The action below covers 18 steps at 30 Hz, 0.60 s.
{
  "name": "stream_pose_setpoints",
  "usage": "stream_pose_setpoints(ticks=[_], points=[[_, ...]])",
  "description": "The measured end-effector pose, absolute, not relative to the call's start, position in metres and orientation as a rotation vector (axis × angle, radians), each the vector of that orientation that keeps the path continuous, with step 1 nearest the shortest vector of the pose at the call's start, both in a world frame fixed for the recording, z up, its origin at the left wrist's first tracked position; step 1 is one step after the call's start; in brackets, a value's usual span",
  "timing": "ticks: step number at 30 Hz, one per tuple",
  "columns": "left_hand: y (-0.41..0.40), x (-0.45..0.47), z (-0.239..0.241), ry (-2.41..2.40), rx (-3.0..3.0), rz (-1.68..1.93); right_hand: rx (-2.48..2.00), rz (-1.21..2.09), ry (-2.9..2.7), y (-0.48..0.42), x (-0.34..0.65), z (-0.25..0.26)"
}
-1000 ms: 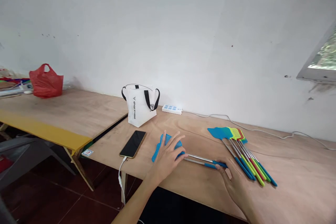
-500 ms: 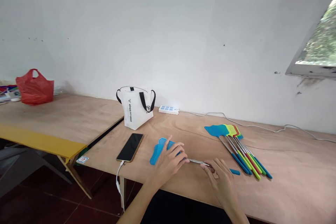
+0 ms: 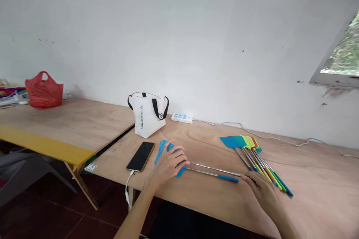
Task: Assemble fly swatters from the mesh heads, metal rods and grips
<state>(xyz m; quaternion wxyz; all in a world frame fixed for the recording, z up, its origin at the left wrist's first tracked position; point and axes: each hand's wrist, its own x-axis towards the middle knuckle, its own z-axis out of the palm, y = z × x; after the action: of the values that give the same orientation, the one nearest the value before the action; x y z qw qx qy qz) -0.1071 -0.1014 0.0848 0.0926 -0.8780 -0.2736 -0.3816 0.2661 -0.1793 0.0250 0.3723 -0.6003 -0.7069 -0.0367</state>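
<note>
Two blue fly swatters [image 3: 209, 173] lie side by side on the plywood table [image 3: 196, 198], their thin metal shafts drawn out long. My left hand [image 3: 168, 163] lies over their mesh heads [image 3: 160, 150] with the fingers curled down on them. My right hand [image 3: 262, 190] is at the other end. Its fingertips close round the handle end of the farther swatter, which is hidden under them. The nearer swatter's blue handle [image 3: 227, 178] lies bare just left of that hand.
A fanned pile of several coloured swatters [image 3: 254, 155] lies right of my right hand. A charging phone [image 3: 140, 155], a white tote bag [image 3: 147, 116] and a power strip [image 3: 182, 118] sit left and behind. On the neighbouring table is a red plastic bag [image 3: 43, 90].
The swatter shafts went from pushed short to drawn out long. My right hand moved right toward the coloured pile. My left hand shifted left with the heads, closer to the phone.
</note>
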Motion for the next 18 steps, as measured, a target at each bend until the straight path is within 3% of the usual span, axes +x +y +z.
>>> stream_pose_setpoints(ticks=[18], points=[[-0.105, -0.1, 0.08, -0.901, -2.612, -1.15, -1.537, 0.077, -1.537, -0.191, 0.279, 0.042]])
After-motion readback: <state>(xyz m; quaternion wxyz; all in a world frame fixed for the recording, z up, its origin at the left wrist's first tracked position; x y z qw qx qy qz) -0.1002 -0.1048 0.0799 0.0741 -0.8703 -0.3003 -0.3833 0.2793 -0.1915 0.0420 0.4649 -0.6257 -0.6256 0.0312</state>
